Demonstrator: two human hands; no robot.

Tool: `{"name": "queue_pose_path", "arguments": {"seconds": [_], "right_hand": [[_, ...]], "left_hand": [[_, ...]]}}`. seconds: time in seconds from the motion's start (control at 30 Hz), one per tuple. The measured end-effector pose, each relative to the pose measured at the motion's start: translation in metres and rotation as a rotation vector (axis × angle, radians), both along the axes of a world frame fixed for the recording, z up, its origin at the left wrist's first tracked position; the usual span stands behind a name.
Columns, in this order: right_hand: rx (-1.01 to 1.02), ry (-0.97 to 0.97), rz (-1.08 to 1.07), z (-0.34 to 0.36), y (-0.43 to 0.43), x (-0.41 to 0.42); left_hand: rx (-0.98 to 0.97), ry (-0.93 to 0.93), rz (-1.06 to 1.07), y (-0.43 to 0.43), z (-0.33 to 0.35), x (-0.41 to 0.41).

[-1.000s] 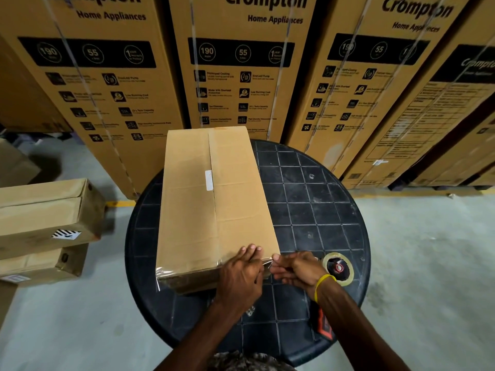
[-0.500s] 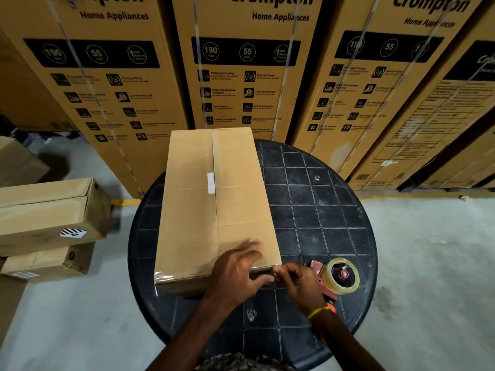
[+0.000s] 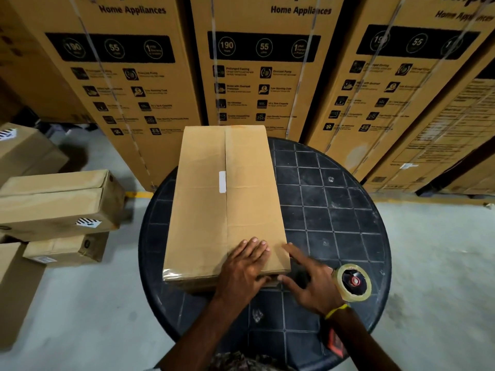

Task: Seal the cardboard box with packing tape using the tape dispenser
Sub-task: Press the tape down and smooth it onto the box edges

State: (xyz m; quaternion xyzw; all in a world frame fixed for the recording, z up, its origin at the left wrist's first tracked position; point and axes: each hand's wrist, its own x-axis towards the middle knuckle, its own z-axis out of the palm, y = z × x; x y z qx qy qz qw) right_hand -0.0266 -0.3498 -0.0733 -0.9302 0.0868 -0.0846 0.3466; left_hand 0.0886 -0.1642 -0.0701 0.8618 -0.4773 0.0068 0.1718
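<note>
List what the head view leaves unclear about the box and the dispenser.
cardboard box, near end: head view, partly covered by the left hand and right hand; tape there shows only at its left corner.
tape dispenser: head view, frame mostly hidden under the right wrist.
white label: head view, too small to read.

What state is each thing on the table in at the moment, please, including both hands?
cardboard box, flaps closed, lying flat on the table.
clear tape, stuck over the box's near end.
tape dispenser, lying on the table beside the right hand, not held.
left hand, open, flat on the box top.
right hand, open, fingers spread at the box's near right corner.
</note>
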Motion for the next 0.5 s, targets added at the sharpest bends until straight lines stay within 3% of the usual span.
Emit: {"name": "queue_pose_path", "arguments": {"seconds": [0.2,0.4,0.5], "right_hand": [[-0.107,-0.036,0.045,-0.007,0.012,0.012],[-0.077,-0.009,0.034,-0.010,0.010,0.011],[-0.187,-0.099,0.042,-0.012,0.011,0.013]], "left_hand": [[0.060,0.163,0.000,0.014,0.009,0.012],[0.056,-0.089,0.016,0.048,0.004,0.021],[0.047,-0.080,-0.004,0.046,0.007,0.021]]}}
